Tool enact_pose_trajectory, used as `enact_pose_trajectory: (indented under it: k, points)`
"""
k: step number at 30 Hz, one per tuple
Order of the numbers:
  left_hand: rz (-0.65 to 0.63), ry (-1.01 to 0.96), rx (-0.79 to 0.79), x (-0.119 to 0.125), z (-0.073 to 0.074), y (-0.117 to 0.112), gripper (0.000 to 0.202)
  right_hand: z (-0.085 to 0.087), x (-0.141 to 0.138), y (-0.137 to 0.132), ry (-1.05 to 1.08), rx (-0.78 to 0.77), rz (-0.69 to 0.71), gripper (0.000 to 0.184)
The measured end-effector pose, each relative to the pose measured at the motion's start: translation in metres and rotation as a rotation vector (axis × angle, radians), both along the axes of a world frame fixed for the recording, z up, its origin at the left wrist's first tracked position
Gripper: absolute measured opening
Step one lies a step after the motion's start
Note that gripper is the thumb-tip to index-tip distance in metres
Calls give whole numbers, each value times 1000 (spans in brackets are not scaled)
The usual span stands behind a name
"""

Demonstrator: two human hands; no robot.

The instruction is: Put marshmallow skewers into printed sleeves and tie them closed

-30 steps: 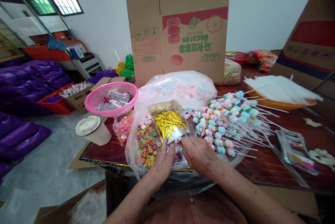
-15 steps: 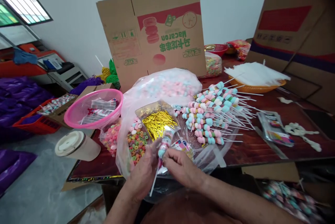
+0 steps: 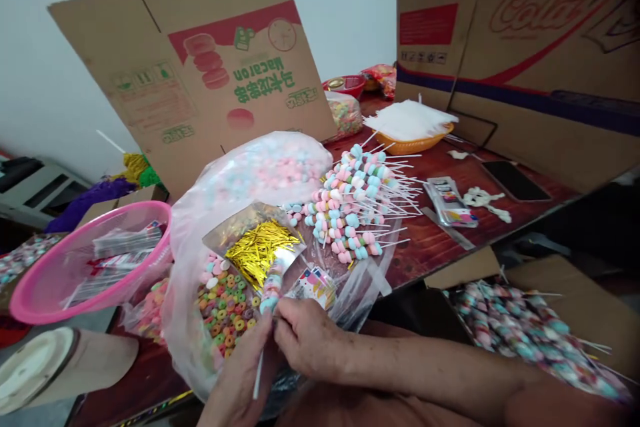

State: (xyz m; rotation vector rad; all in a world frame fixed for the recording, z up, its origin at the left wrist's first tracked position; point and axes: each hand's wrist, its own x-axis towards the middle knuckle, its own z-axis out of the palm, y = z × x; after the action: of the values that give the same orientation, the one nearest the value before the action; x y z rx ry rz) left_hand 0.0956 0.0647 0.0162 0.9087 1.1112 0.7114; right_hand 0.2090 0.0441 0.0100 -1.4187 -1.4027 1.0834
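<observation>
Candy skewer (image 3: 271,289) is located between the hands, at the gold ties (image 3: 257,250); fingers hide its neck. The left hand (image 3: 246,368), forearm cut off, grips it. The right hand (image 3: 314,339) is curled, fingertips pressed together; anything pinched there is indiscernible.

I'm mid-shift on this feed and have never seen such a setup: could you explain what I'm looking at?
No machine here: it's a person's bare hands, seen from a camera worn on the head, looking forward and down. The left hand and right hand meet at the lower end of a candy skewer, holding it; its white stick pokes out below. On the table are more skewers, ring-shaped candies and gold strips. A pink basket and lidded cup appear at left.
</observation>
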Motion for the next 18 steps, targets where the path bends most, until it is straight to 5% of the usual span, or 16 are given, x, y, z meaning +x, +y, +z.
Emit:
enact_pose_trajectory:
  k: [4, 5, 7, 10, 12, 14, 16, 18]
  points:
    - [154, -70, -131, 11, 3, 11, 36, -5, 6, 1, 333, -513, 242, 27]
    - [205, -64, -94, 14, 2, 14, 34, -4, 11, 0, 355, -512, 260, 27]
    - [234, -9, 37, 20, -2, 15, 29, -2, 22, -3, 312, -276, 120, 18]
    - [-167, 198, 306, 38, -14, 2, 23, -2, 40, -7, 300, 77, -85, 23]
    - [-593, 420, 461, 50, -22, -7, 22, -7, 60, -12, 431, 51, -92, 31]
    - [-839, 733, 605, 57, -26, -6, 22, -18, 92, -28, 579, -12, -239, 32]
    - [-812, 1060, 771, 55, -27, 7, 25, -35, 139, -61, 576, -10, -546, 41]
    - [-684, 1276, 892, 49, -26, 27, 28, -55, 192, -109, 340, -89, -759, 41]
